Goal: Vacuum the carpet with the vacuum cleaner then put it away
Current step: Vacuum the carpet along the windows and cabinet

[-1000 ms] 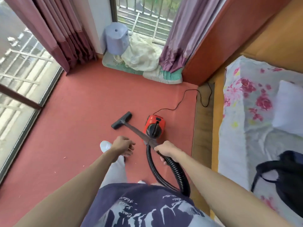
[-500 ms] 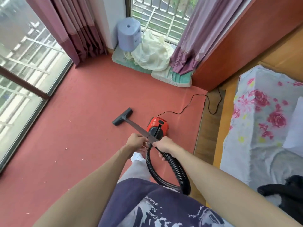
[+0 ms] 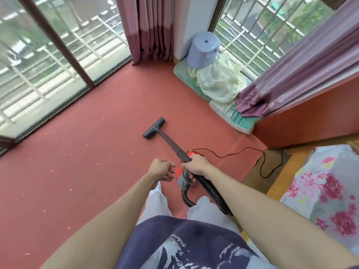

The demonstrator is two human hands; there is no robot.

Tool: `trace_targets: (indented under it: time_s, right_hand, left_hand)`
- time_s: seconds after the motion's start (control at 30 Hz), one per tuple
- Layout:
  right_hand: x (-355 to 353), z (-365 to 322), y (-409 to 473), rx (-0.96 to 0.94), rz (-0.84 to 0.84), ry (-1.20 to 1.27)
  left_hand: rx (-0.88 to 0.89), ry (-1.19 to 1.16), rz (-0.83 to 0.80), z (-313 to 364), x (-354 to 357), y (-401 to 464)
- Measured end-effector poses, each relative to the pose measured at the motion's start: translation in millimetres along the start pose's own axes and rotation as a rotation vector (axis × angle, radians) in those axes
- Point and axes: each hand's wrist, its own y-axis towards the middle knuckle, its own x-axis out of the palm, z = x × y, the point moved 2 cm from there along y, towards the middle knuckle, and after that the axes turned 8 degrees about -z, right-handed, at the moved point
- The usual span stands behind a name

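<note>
Most of red vacuum cleaner (image 3: pixel 177 172) behind right hand (image 3: pixel 195 165) gripping wand (image 3: pixel 171 143); left hand (image 3: pixel 161 169) loosely curled, empty.

daylight is coming through barred windows (image 3: pixel 48 55); pink curtains (image 3: pixel 151 28) are hanging at the corner; a floral bed (image 3: pixel 326 191) is sitting right.

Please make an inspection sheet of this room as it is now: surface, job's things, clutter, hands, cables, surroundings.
Surface: red carpet, small pale scraps scattered on it.
Job's things: vacuum nozzle lies flat on the carpet; red vacuum body mostly hidden behind the hands.
Clutter: blue roll and cream cloth on cushions in the corner.
Hands: right hand grips the black hose where it meets the wand; left hand beside it, holding nothing.
Cables: black power cord runs over the carpet to the wooden floor.
Surroundings: barred windows, purple curtains, floral bedsheet.
</note>
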Motion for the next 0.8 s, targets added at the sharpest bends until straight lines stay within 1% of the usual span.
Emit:
trace_targets:
  time_s: [0.13,0.23,0.33,0.47,0.6,0.8]
  right_hand:
    - [-32.6,-17.8,3.3,-0.094,0.024,0.037]
    - [-46.8,-16.9,9.3,-0.125,-0.037,0.06]
    - [-45.3,7.6,14.4,-0.109,-0.13,0.043]
    - [-41.8,58.0,4.9,-0.065,-0.244,0.199]
    - [-28.9,94.5,-11.3,-0.052,-0.282,0.175]
    - [-9.0,131.3,-23.2,-0.07,-0.272,0.057]
  left_hand:
    - [0.022,-0.079,0.096,-4.5,21.1,-7.4]
    - [0.058,-0.183,0.188,-10.7,46.1,-12.5]
    - [0.067,-0.327,0.278,-29.2,81.2,-20.4]
    - [0.064,-0.431,0.303,-56.5,140.1,-31.6]
    - [0.073,-0.465,0.328,-71.6,171.7,-44.5]
    - [0.09,-0.513,0.391,-85.9,177.0,-53.4]
